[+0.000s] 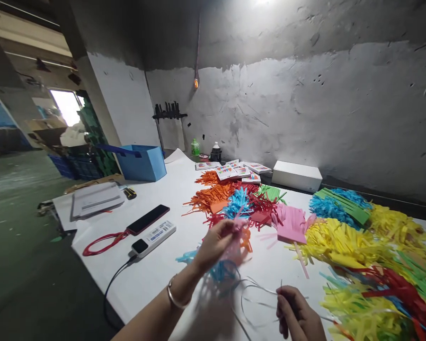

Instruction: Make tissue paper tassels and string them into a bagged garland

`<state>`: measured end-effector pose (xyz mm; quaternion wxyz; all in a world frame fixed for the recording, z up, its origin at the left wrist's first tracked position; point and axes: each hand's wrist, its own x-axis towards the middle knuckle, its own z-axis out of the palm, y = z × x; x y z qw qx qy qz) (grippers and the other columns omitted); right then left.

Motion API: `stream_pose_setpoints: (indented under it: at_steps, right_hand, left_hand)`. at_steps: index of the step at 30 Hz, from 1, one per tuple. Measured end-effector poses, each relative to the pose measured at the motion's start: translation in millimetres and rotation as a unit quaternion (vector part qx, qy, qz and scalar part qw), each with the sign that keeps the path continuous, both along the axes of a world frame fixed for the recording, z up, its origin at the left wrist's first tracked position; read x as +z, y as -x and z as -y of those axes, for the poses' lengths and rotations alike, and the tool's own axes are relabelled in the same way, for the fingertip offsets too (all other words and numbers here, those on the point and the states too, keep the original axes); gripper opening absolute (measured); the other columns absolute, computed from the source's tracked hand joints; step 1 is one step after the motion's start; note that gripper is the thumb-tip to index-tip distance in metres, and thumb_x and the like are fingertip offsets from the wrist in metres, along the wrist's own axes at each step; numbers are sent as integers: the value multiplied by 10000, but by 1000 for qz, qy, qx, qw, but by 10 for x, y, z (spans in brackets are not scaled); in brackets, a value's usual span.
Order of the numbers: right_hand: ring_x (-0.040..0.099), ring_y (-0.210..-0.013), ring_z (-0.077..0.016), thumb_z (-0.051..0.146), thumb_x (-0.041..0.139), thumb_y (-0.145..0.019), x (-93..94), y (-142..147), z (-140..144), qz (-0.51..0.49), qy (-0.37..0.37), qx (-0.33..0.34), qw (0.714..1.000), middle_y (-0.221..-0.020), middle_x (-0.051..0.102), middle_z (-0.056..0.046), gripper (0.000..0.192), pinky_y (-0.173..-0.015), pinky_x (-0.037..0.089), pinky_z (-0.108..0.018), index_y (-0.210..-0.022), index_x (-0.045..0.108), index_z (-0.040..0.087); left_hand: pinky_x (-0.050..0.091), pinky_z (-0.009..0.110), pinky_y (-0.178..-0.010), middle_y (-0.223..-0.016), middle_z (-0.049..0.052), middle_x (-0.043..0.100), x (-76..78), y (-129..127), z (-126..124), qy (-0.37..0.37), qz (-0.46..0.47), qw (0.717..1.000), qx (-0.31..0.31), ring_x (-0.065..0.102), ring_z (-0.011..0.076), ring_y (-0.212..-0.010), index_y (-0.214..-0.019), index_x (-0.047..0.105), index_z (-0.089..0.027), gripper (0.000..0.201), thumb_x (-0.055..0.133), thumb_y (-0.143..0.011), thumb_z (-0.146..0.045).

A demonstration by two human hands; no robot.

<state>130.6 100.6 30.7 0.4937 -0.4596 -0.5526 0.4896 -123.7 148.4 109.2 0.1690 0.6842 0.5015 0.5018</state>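
My left hand [215, 244], a bangle on its wrist, is raised over the white table [156, 279] and grips a bunch of fringed paper strips [234, 251], pink, orange and blue, blurred by motion. My right hand [298, 317] is low near the front edge, fingers pinched on a thin silvery wire [255, 289] that loops across the table between the two hands.
Piles of fringed coloured paper lie around: orange [213, 194], pink [291, 222], yellow [341, 241], blue and green [337, 203]. A phone [148, 219], power strip [154, 238] and red cord [99, 241] lie left. A blue box [142, 162], white box [296, 175], bottles and cards stand behind.
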Motion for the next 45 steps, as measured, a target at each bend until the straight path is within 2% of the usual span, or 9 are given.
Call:
stream_pose_setpoints:
  at_steps: [7, 13, 16, 19, 24, 31, 35, 38, 45]
  right_hand:
    - [561, -482, -136, 580, 699, -828, 208, 32, 93, -127, 21, 48, 991, -642, 614, 19, 476, -470, 461, -245, -1111, 647, 200]
    - [539, -503, -141, 582, 669, -844, 286, -38, 87, -61, -27, 18, 998, -603, 571, 26, 392, -500, 464, -255, -911, 679, 196]
    - [592, -566, -160, 629, 669, -819, 370, -277, 3, 15, -74, -159, 984, -700, 641, -15, 464, -543, 502, -264, -978, 672, 193]
    - [630, -609, -178, 671, 734, -730, 532, -587, -51, 37, -108, -271, 956, -798, 689, -59, 552, -538, 522, -269, -1001, 687, 193]
    - [541, -484, -142, 531, 871, -635, 713, -874, -47, -113, -104, -211, 965, -641, 632, -5, 482, -403, 456, -250, -914, 666, 196]
    - [482, -445, -78, 438, 852, -708, 503, -837, -188, -179, 4, -102, 979, -660, 611, 37, 395, -352, 370, -171, -967, 667, 203]
    - [463, -434, -64, 470, 828, -744, 493, -800, -203, -162, 22, -84, 983, -632, 588, 53, 394, -359, 368, -152, -966, 655, 195]
    - [456, -431, -67, 500, 793, -782, 502, -716, -149, -148, 35, -45, 987, -591, 552, 66, 400, -366, 369, -153, -977, 629, 192]
    - [411, -424, -53, 513, 665, -893, 501, -361, 59, -125, 30, 80, 988, -587, 486, 89, 336, -396, 370, -159, -941, 576, 192]
  left_hand:
    - [438, 246, -604, -758, 36, 658, -467, -771, 532, 39, -37, 995, -89, 570, 150, -652, -840, 643, -184, 24, 631, -861, -182]
    - [469, 285, -714, -849, 47, 676, -737, -703, 557, 90, -95, 989, -72, 615, 199, -800, -859, 672, -199, 218, 622, -729, -31]
    - [511, 298, -766, -909, 39, 686, -687, -352, 369, 126, -109, 985, -41, 645, 198, -839, -845, 703, -198, 240, 679, -688, -18]
    - [552, 345, -813, -1068, 54, 681, -493, 131, 6, 149, -93, 983, 45, 664, 174, -857, -993, 692, -173, 144, 687, -851, -146]
    - [563, 459, -885, -1254, 95, 629, -200, 611, -722, 172, -70, 957, 222, 650, 248, -1057, -1242, 599, -171, 324, 620, -963, -334]
    - [569, 445, -876, -1258, 92, 629, -168, 434, -1031, 159, -52, 959, 227, 655, 244, -1052, -1248, 600, -183, 325, 631, -957, -324]
    - [523, 478, -949, -1265, 101, 618, 10, 298, -756, 34, -18, 982, 183, 616, 260, -1122, -1163, 634, -167, 248, 608, -962, -311]
    - [483, 424, -998, -1209, 120, 632, 68, 10, -264, -52, 1, 995, 89, 592, 271, -1161, -943, 685, -189, 125, 598, -933, -278]
    - [540, 336, -827, -955, 124, 723, -180, -761, 798, -36, 65, 974, -216, 678, 234, -913, -858, 760, -213, 150, 649, -870, -114]
